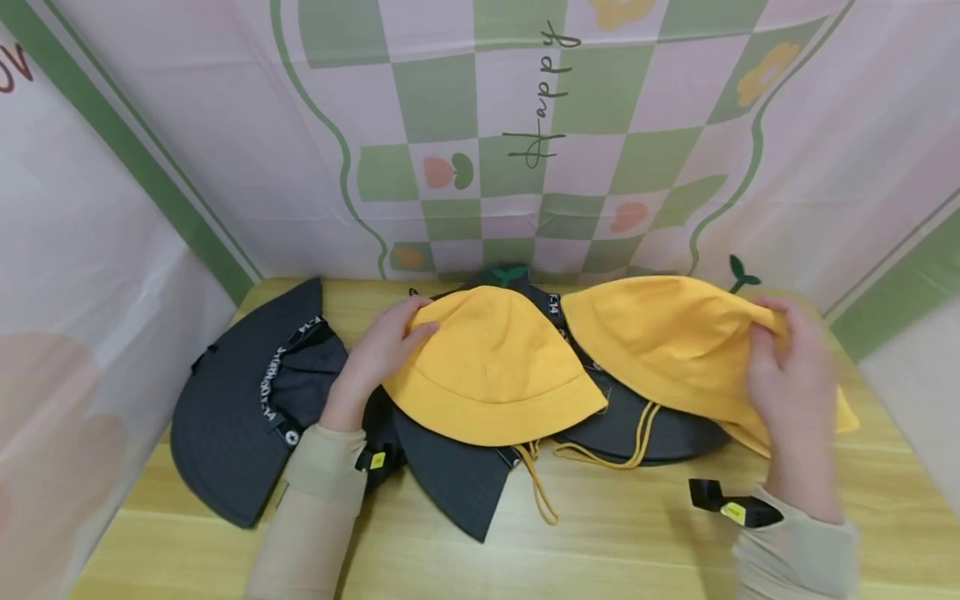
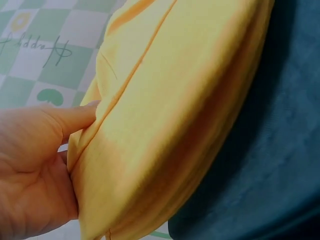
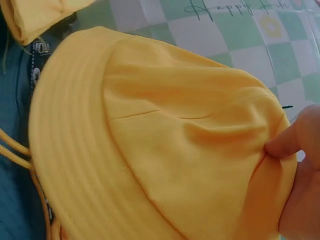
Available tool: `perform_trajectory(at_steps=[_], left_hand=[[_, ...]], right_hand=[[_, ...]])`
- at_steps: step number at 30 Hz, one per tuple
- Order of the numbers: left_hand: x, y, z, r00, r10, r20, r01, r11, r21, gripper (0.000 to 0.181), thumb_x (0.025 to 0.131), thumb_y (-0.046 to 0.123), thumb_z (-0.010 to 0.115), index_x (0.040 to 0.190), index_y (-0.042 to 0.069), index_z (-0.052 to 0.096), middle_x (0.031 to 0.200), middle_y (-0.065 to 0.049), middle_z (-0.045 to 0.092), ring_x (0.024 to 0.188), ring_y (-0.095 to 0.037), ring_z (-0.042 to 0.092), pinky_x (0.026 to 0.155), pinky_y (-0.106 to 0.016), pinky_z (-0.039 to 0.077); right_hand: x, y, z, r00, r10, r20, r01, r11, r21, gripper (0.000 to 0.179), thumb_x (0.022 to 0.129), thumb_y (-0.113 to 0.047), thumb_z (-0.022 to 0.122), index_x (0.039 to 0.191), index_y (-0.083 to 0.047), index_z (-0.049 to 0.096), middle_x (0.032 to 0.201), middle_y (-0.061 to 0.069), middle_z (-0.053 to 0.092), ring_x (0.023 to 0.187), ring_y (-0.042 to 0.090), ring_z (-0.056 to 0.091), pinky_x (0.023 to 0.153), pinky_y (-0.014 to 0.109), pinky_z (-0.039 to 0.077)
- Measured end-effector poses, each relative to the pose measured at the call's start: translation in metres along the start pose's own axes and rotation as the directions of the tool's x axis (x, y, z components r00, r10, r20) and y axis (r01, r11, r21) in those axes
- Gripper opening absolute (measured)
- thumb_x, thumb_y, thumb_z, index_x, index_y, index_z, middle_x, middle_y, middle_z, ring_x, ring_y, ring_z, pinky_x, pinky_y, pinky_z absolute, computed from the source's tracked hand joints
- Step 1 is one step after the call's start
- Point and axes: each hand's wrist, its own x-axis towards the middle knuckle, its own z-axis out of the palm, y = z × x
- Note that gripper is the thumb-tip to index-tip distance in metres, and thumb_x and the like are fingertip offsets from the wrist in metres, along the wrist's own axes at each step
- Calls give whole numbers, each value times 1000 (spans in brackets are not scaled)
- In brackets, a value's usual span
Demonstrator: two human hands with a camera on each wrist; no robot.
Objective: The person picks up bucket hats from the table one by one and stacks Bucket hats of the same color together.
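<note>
My left hand (image 1: 384, 346) pinches the left side of a yellow bucket hat (image 1: 487, 367), thumb on top and the other fingers hidden underneath. In the left wrist view the thumb lies near a seam of that hat (image 2: 150, 125). My right hand (image 1: 797, 383) pinches the crown of a second yellow bucket hat (image 1: 667, 342), whose brim points left; the right wrist view shows the cloth of this hat (image 3: 195, 130) creased at the thumb. Yellow cords (image 1: 641, 437) hang from under the hats. Both overlap dark hats (image 1: 457, 467) lying beneath them.
Another dark hat (image 1: 225, 417) lies at the left of the wooden table (image 1: 600, 533), its lettered inner band showing. A printed checkered cloth (image 1: 510, 125) rises behind the table. Green sprout decorations (image 1: 742, 273) stick up behind the yellow hats.
</note>
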Motion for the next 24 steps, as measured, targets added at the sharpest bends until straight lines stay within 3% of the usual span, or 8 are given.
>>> perform_trajectory(at_steps=[3, 6, 7, 12, 15, 18, 21, 24], left_hand=[[1, 1, 1, 1000, 8, -6, -8, 1000, 5, 40, 105, 31, 51, 138, 8, 54, 137, -14, 60, 124, -33, 59, 104, -48, 47], [1, 4, 2, 1000, 19, -15, -19, 1000, 2, 38, 107, 27, 49, 138, 6, 54, 135, -16, 60, 123, -34, 59, 103, -48, 48], [1, 5, 3, 1000, 25, -17, -25, 1000, -3, 37, 107, 26, 48, 138, 6, 54, 135, -16, 60, 122, -34, 60, 103, -48, 48], [1, 11, 7, 999, 38, -9, -38, 999, -35, 37, 108, 23, 46, 139, 4, 53, 137, -18, 59, 125, -35, 58, 105, -49, 47], [2, 11, 10, 999, 45, -6, -45, 998, -49, 38, 108, 22, 44, 140, 4, 52, 139, -18, 58, 128, -35, 56, 107, -49, 45], [3, 12, 13, 999, 48, 1, -48, 996, -70, 38, 109, 21, 41, 142, 6, 51, 140, -16, 57, 128, -33, 56, 107, -48, 45], [3, 14, 15, 999, 54, 5, -53, 993, -102, 38, 109, 21, 39, 144, 9, 49, 136, -15, 60, 119, -31, 60, 101, -46, 48], [3, 15, 17, 998, 65, -3, -65, 990, -128, 38, 109, 22, 39, 145, 12, 48, 126, -13, 64, 105, -28, 63, 91, -44, 50]], right_hand=[[3, 4, -4, 993, 12, -119, -3, 997, 78, 32, 99, -9, 49, 128, -4, 63, 122, -9, 63, 122, 12, 53, 107, 29, 37], [4, 4, -9, 982, 35, -187, -7, 989, 148, 30, 98, -7, 50, 123, -13, 66, 109, -30, 54, 105, -4, 51, 93, 15, 38], [4, 3, -11, 980, 38, -195, -3, 984, 177, 31, 97, -5, 51, 121, -16, 66, 107, -31, 53, 102, -6, 50, 89, 14, 38], [4, -7, -10, 984, 148, -104, -107, 940, 324, 36, 96, 3, 50, 115, -24, 65, 112, -23, 57, 103, 0, 51, 82, 12, 39], [2, -12, -6, 982, 184, -36, -151, 888, 434, 38, 95, 8, 49, 111, -22, 66, 113, -18, 60, 105, 2, 52, 82, 8, 42], [0, -15, 0, 986, 166, 9, -142, 814, 564, 40, 94, 14, 47, 106, -19, 67, 111, -11, 62, 102, 5, 55, 80, 8, 45], [-3, -15, 5, 990, 112, 84, -140, 768, 625, 41, 94, 15, 47, 107, -19, 66, 109, -10, 63, 100, 4, 56, 80, 7, 45], [-5, -15, 14, 988, 2, 155, -86, 841, 534, 41, 97, 10, 48, 110, -25, 63, 110, -20, 61, 102, -2, 54, 82, 6, 43]])
